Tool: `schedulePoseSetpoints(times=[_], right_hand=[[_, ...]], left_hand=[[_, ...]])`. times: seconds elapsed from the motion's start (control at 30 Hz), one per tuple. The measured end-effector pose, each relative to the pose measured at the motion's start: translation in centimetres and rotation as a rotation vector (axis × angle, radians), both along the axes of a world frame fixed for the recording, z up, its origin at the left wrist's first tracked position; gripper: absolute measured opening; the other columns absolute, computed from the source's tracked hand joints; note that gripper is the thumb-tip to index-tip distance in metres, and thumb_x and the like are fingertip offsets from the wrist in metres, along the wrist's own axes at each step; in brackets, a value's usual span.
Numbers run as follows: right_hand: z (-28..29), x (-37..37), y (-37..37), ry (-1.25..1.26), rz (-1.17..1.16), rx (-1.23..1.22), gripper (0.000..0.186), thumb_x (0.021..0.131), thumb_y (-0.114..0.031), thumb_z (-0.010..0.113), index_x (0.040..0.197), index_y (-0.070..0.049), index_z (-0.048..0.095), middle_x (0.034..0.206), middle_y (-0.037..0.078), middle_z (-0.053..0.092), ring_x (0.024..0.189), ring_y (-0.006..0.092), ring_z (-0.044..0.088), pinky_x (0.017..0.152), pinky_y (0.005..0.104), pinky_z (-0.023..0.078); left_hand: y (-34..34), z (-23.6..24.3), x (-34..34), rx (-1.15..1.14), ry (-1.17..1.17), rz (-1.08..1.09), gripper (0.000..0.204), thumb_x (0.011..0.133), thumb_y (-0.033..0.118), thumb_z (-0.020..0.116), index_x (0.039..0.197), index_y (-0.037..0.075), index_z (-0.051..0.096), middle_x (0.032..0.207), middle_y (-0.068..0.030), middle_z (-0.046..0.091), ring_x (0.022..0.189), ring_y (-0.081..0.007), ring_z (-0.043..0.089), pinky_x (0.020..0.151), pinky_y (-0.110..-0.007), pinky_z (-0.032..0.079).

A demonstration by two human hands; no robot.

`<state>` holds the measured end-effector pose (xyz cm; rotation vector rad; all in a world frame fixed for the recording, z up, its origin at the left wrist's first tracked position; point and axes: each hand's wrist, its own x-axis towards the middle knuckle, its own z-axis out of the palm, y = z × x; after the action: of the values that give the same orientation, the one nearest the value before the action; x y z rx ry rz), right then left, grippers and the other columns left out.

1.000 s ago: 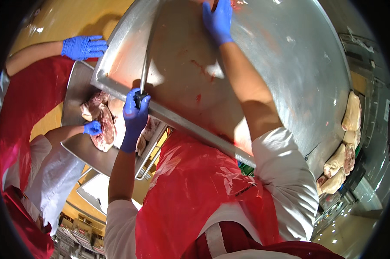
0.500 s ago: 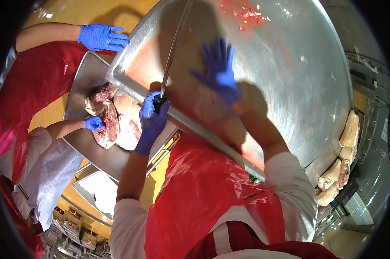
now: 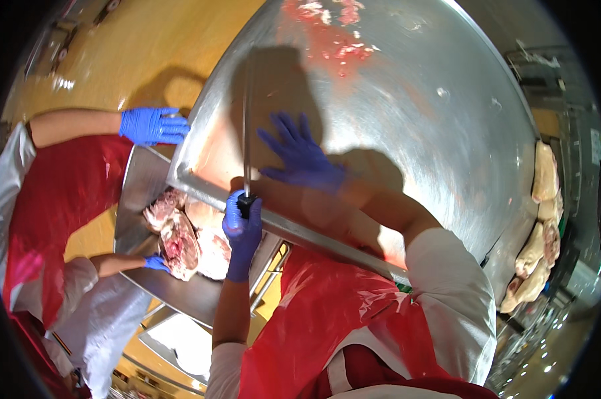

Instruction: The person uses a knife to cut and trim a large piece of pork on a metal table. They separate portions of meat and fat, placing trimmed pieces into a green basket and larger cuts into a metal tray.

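My left hand (image 3: 242,233), in a blue glove, is closed around the black handle of a long thin metal tool (image 3: 247,120) whose shaft points away from me over a large steel tray (image 3: 433,133). Just right of the shaft, my right hand (image 3: 297,156), also gloved, has its fingers spread over the tray's surface, near my left hand; whether it touches the metal is unclear. Reddish smears and small white and red scraps (image 3: 347,53) lie at the tray's far part.
A co-worker in a red apron (image 3: 68,186) stands left, one gloved hand (image 3: 155,126) at the tray's corner, the other (image 3: 155,263) at meat pieces (image 3: 181,246) in a lower steel tray (image 3: 137,186). Several pale meat pieces (image 3: 545,169) line the right side. The floor (image 3: 147,40) is yellow.
My right hand has come back from the tray's far part toward me and leftward, beside the tool, fingers spreading. My left hand still grips the handle. The whole view has shifted.
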<state>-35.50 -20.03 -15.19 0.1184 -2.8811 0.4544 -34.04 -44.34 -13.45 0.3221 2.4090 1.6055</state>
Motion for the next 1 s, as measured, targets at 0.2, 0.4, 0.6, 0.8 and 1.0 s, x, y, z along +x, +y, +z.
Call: schedulePoseSetpoints(times=[0.2, 0.4, 0.6, 0.8, 1.0], right_hand=[[1.6, -8.4, 15.6, 0.231, -0.681, 0.06, 0.061, 0.09, -0.045, 0.06, 0.135, -0.004, 0.055, 0.138, 0.028, 0.051, 0.14, 0.0482, 0.037, 0.113, 0.0745, 0.019], [4.3, 12.8, 17.3, 0.269, -0.568, -0.132, 0.044, 0.087, -0.03, 0.064, 0.12, -0.001, 0.06, 0.119, 0.026, 0.06, 0.12, 0.0436, 0.056, 0.107, 0.0555, 0.042], [6.1, 59.1, 18.1, 0.104, -1.292, -0.141, 0.049, 0.08, -0.023, 0.068, 0.124, -0.004, 0.062, 0.111, 0.023, 0.059, 0.108, 0.0421, 0.055, 0.096, 0.0517, 0.045], [4.4, 85.6, 20.5, -0.054, -1.848, 0.033, 0.069, 0.083, -0.042, 0.068, 0.137, -0.004, 0.05, 0.109, 0.025, 0.058, 0.103, 0.0438, 0.059, 0.085, 0.0541, 0.05], [1.9, 91.7, 25.7, 0.122, -1.821, -0.188, 0.042, 0.086, -0.03, 0.061, 0.119, -0.003, 0.058, 0.104, 0.026, 0.06, 0.097, 0.0436, 0.06, 0.084, 0.0549, 0.052]], left_hand=[[3.8, 1.2, -3.3, -0.19, -0.021, -0.167, 0.031, 0.099, 0.025, 0.069, 0.119, 0.003, 0.06, 0.093, -0.0058, 0.068, 0.081, -0.0146, 0.061, 0.077, -0.032, 0.052], [4.5, 0.5, -5.3, -0.785, 0.497, -0.192, 0.052, 0.097, 0.036, 0.067, 0.131, -0.002, 0.053, 0.118, -0.0236, 0.063, 0.108, -0.0399, 0.061, 0.092, -0.052, 0.049], [9.9, 0.7, 7.9, -0.276, 0.588, -0.467, 0.04, 0.095, 0.022, 0.067, 0.127, -0.001, 0.059, 0.118, -0.0214, 0.063, 0.106, -0.034, 0.061, 0.093, -0.044, 0.048], [24.3, -0.9, 37.4, -0.222, 0.315, -1.157, 0.017, 0.095, 0.012, 0.064, 0.108, 0.001, 0.067, 0.105, -0.0182, 0.069, 0.091, -0.0294, 0.067, 0.082, -0.038, 0.053], [35.9, 8.9, 58.8, 0.038, 0.231, -1.818, 0.02, 0.092, 0.01, 0.066, 0.111, 0.004, 0.067, 0.11, -0.017, 0.067, 0.094, -0.0344, 0.066, 0.082, -0.042, 0.056]])
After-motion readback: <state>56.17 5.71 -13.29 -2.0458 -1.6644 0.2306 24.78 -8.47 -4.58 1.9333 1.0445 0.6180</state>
